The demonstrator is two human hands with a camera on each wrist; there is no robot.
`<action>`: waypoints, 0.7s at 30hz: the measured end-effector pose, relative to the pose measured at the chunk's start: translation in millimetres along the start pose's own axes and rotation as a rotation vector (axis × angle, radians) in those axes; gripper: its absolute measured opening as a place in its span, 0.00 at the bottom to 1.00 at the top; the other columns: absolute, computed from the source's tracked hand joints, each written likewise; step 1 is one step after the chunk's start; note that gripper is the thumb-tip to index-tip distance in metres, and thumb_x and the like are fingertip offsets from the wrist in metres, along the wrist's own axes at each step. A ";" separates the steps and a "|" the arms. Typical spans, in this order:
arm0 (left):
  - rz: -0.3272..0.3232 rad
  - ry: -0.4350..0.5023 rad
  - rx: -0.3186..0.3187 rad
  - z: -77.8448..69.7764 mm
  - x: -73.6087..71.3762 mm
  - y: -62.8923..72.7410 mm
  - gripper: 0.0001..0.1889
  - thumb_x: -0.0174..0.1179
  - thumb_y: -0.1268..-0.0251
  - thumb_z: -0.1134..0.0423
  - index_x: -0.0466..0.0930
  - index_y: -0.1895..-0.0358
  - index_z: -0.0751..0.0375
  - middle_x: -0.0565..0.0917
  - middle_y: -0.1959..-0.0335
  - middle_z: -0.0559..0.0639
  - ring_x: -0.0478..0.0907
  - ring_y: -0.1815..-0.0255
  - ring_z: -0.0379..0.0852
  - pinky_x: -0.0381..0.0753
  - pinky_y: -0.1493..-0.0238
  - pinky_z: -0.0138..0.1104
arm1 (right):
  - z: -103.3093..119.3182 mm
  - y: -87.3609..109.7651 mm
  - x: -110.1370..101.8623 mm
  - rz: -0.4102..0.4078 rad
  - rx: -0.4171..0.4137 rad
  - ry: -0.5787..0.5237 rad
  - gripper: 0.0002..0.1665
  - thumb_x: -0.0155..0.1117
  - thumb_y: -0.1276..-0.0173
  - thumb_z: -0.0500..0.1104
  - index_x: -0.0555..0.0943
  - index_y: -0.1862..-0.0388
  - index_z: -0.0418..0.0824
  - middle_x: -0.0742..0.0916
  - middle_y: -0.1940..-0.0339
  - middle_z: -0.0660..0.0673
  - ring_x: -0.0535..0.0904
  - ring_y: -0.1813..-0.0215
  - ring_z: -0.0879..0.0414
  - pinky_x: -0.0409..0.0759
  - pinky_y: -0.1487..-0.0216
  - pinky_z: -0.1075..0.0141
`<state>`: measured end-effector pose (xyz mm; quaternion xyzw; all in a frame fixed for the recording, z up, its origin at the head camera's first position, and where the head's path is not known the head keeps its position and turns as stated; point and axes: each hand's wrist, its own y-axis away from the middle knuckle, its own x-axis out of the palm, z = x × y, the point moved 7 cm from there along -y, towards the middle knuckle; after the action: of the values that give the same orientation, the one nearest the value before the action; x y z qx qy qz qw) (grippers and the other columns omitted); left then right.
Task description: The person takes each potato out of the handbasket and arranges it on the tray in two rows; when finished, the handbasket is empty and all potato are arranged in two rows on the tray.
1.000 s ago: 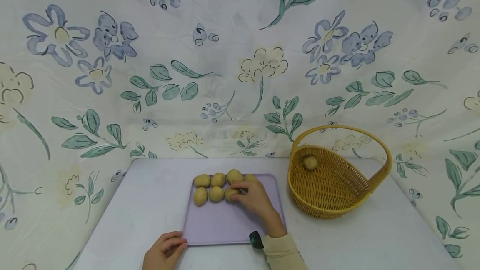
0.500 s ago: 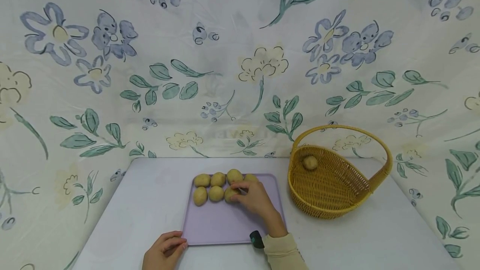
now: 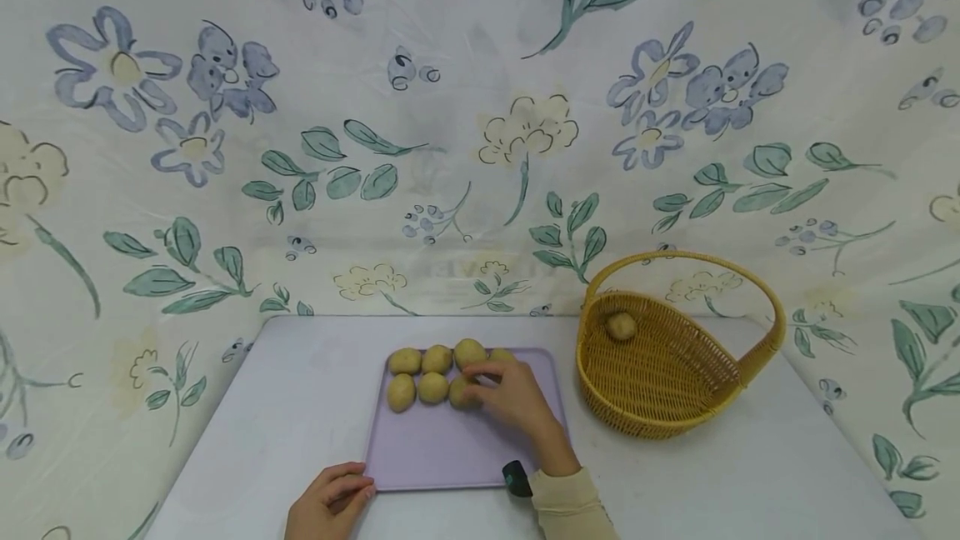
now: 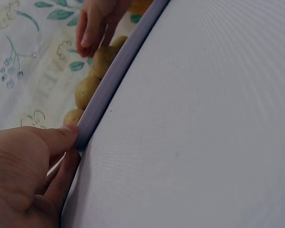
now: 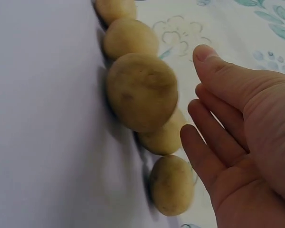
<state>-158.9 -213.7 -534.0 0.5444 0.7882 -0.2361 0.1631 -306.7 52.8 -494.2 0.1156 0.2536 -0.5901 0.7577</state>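
On a lilac tray [image 3: 438,450] lie several potatoes [image 3: 432,388] in two rows toward its far side. My right hand [image 3: 513,394] hovers over the right-hand potato of the nearer row [image 3: 458,393], overlapping it in the head view. The right wrist view shows that hand's thumb and fingers spread apart, a gap away from the nearest potato [image 5: 142,92]. My left hand [image 3: 328,502] pinches the tray's near left corner, its thumb on the rim [image 4: 102,99] and fingers at the outer side. The far right potato [image 3: 501,354] is partly hidden by my right hand.
A wicker basket [image 3: 641,423] with a tall arched handle stands right of the tray, holding one potato [image 3: 621,326]. The white table [image 3: 247,423] ends at a flower-patterned cloth [image 3: 450,215] behind. A small black device [image 3: 516,479] sits by my right sleeve.
My right hand has eased slightly to the right, its fingertips drawing off the nearer-row potato, which stays in place. The left hand has not moved from the tray corner.
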 end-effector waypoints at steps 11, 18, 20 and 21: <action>0.030 -0.023 -0.006 -0.5 2.1 -1.4 0.06 0.75 0.47 0.72 0.91 0.71 0.55 0.89 0.57 0.51 0.78 0.60 0.20 0.86 0.63 0.18 | 10.1 9.2 -19.8 0.006 -0.053 -0.111 0.19 0.80 0.41 0.41 0.89 0.50 0.40 0.91 0.50 0.44 0.86 0.42 0.47 0.87 0.41 0.69; 0.037 -0.019 -0.044 2.4 2.2 -0.8 0.06 0.74 0.47 0.72 0.91 0.70 0.56 0.89 0.56 0.52 0.78 0.60 0.19 0.85 0.62 0.17 | 22.8 13.3 -45.8 0.032 -0.086 -0.148 0.18 0.79 0.40 0.39 0.90 0.50 0.40 0.90 0.45 0.41 0.85 0.40 0.45 0.87 0.39 0.57; 0.028 -0.020 -0.039 2.2 1.8 -0.3 0.06 0.75 0.47 0.72 0.91 0.71 0.56 0.89 0.56 0.52 0.78 0.60 0.19 0.85 0.63 0.16 | 27.9 16.8 -57.1 0.053 -0.121 -0.165 0.19 0.78 0.39 0.39 0.89 0.49 0.38 0.89 0.44 0.38 0.85 0.40 0.40 0.87 0.38 0.54; 0.024 -0.019 -0.035 1.8 1.5 0.0 0.07 0.75 0.47 0.72 0.91 0.71 0.55 0.89 0.56 0.51 0.78 0.60 0.19 0.85 0.63 0.16 | 31.0 19.1 -64.0 0.063 -0.137 -0.175 0.19 0.77 0.39 0.37 0.88 0.48 0.37 0.89 0.44 0.37 0.84 0.40 0.39 0.86 0.37 0.54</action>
<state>-159.4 -213.5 -536.3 0.5484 0.7842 -0.2255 0.1829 -292.0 96.9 -437.1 0.0193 0.2227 -0.5552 0.8011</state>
